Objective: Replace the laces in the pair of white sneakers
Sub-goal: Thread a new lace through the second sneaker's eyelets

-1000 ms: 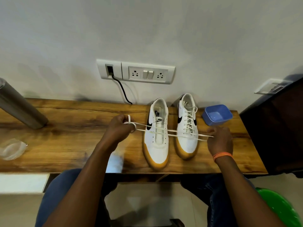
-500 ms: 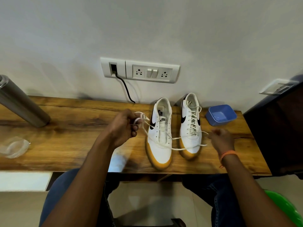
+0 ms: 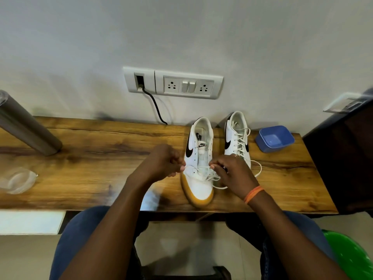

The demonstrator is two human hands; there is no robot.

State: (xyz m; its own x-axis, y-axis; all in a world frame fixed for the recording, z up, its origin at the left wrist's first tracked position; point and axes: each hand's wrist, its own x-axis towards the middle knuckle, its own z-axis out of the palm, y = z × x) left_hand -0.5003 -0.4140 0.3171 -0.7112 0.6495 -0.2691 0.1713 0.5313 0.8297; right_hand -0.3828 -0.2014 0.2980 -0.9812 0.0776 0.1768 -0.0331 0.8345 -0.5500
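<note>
From the head view, both sneakers stand toe toward the person on the wooden worktop [image 3: 101, 158], heels near the wall, which keeps the eyelet rows facing up and within easy reach. The right sneaker [image 3: 237, 138] is already laced to the top. The left sneaker [image 3: 198, 158] has its upper eyelets bare, so I take it as the one in hand.

The left hand [image 3: 161, 162] sits just beside that shoe with fingers curled in; it looks to be pinching one end of the lace [image 3: 201, 170], though blur hides the grip itself. The right hand [image 3: 232, 170] pinches the other end at the fingertips over the lower eyelets, probably to even the two ends or feed the next hole. Slack lace loops onto the worktop by the right wrist.

A blue tub [image 3: 274, 138] stands apart at the right.
</note>
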